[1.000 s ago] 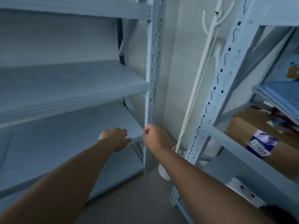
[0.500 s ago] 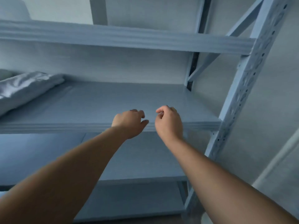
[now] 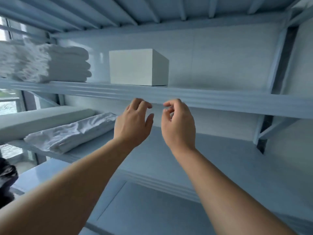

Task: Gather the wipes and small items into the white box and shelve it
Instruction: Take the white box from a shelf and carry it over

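Note:
A plain white box (image 3: 135, 67) stands upright on the upper shelf (image 3: 220, 99) of a pale blue metal rack, just right of a towel stack. Both my hands are raised in front of that shelf's front edge, below the box. My left hand (image 3: 133, 122) is open with loosely curled fingers and holds nothing. My right hand (image 3: 177, 122) is beside it, fingers apart and curled, also empty. Neither hand touches the box. No wipes or small items are visible.
A stack of folded white towels (image 3: 50, 63) sits left of the box. On the shelf below lie a folded white sheet (image 3: 71, 131) and a long white pad (image 3: 42, 119). The rack's upright post (image 3: 279, 61) stands at right. A window is at far left.
The view has tilted upward from the lower shelves to the upper shelf, bringing the white box and towels into sight. Both hands have risen together and their fingers have spread.

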The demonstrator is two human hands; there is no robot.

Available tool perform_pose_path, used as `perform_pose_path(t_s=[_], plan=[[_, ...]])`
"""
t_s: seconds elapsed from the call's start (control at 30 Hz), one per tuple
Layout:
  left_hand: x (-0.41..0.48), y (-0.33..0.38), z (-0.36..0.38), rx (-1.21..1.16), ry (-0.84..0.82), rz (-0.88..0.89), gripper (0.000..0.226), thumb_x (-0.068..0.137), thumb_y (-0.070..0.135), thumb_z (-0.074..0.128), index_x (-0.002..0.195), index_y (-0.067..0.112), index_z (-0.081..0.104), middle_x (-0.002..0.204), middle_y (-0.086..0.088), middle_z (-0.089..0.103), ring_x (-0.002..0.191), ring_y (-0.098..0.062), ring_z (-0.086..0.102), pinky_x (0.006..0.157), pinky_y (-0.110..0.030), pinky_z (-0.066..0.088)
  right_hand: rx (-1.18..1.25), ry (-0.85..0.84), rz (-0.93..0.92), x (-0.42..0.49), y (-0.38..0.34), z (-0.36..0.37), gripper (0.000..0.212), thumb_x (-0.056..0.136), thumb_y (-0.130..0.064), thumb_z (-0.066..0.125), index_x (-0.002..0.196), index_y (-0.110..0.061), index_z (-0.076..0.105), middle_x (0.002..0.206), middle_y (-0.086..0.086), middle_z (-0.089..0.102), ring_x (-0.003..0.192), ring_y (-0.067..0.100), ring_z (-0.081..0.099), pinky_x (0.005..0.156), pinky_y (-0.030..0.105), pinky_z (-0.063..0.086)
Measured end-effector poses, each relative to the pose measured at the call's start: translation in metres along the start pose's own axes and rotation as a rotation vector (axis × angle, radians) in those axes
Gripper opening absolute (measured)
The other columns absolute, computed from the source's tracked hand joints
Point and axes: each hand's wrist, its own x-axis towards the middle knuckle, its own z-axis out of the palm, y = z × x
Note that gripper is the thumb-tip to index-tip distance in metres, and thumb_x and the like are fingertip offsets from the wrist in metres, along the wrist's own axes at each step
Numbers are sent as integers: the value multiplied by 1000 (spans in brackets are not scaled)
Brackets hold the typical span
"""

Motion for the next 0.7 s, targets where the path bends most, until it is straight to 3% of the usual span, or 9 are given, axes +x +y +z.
perform_pose_path(t_s=[0.2, 0.43, 0.53, 0.7], plan=[[52, -33, -13, 19, 136, -85, 29, 96, 42, 51, 121, 28, 51, 124, 9, 49, 110, -18, 59, 63, -38, 49, 0, 27, -178, 48, -21, 24, 16, 92, -16, 56, 107, -16, 62, 98, 0, 63, 97, 21, 58, 79, 39, 50], [113, -94, -7, 31, 213, -113, 39, 96, 43, 51, 129, 24, 50, 132, 3, 47, 118, -22, 47, 63, -34, 40, 23, 32, -181, 104, -38, 82, 22, 94, -20, 58, 115, -15, 61, 109, 4, 59, 106, 21, 57, 86, 35, 48], [140, -127, -1, 4, 219, -129, 46, 95, 46, 50, 135, 24, 47, 138, 1, 44, 123, -25, 46, 67, -34, 39, -62, 43, -151, 127, -47, 114, 35, 93, -26, 60, 126, -16, 55, 121, 8, 56, 117, 26, 50, 94, 37, 45], [192, -177, 9, -62, 178, -162, 62, 93, 53, 51, 147, 26, 36, 150, -4, 34, 131, -30, 39, 86, -42, 45, -177, 43, 38, 172, -61, 161, 77, 84, -44, 69, 148, -24, 30, 148, 15, 36, 128, 37, 39, 104, 46, 40]])
